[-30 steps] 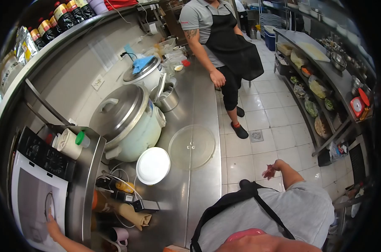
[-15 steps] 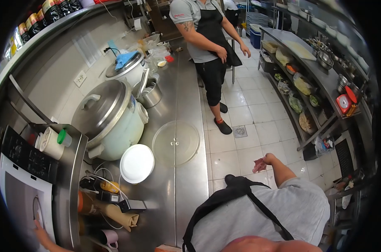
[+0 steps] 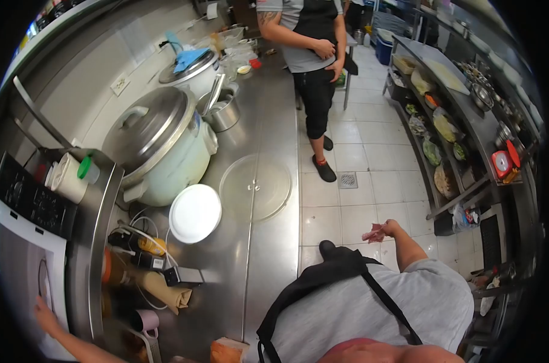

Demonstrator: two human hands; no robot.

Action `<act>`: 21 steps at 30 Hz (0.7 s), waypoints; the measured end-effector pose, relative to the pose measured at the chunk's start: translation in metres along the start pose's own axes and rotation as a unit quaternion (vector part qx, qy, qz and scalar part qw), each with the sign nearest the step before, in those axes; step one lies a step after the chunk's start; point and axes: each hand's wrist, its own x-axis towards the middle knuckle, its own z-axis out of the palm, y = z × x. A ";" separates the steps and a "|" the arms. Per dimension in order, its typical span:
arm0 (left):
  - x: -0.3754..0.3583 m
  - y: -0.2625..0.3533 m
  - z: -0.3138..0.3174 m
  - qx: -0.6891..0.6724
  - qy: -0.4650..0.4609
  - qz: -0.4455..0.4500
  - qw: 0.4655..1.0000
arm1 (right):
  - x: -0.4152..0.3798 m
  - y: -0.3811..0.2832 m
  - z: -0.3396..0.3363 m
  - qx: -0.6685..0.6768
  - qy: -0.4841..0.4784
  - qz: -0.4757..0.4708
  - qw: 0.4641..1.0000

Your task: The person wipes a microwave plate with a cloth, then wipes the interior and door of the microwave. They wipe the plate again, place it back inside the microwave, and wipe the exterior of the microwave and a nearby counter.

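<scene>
Far to the left, my left hand [image 3: 45,316] reaches up to the white front of a microwave [image 3: 29,242], its fingers extended against the door's window area. My right hand [image 3: 393,228] is out over the tiled floor on the other side, closed around a crumpled reddish-pink cloth [image 3: 374,233] that hangs from the fingers. On the steel counter [image 3: 274,254] between my hands lie a round clear glass turntable plate [image 3: 268,189] and a white round lid [image 3: 195,213].
A large rice cooker [image 3: 165,157] stands against the wall, beside a metal pot [image 3: 225,115]. Cables, a brown paper roll [image 3: 165,291] and a pink mug [image 3: 146,322] crowd the lower left. A co-worker [image 3: 314,78] stands past the counter; a shelf [image 3: 441,72] with food bags lines the right.
My view has tilted and shifted slightly. The co-worker's hands have come together near the waist. My left hand stays at the microwave door, and my right hand still holds the cloth.
</scene>
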 end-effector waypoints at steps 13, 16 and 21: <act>-0.001 -0.012 0.001 -0.065 -0.003 0.045 0.997 | 0.005 -0.045 -0.020 -0.094 -0.021 -0.075 0.993; 0.001 -0.013 0.007 -0.069 0.011 0.045 0.997 | 0.002 -0.057 -0.025 -0.117 -0.030 -0.094 0.988; 0.000 -0.008 -0.001 -0.026 0.008 0.035 0.999 | 0.005 -0.057 -0.020 -0.115 -0.044 -0.107 0.987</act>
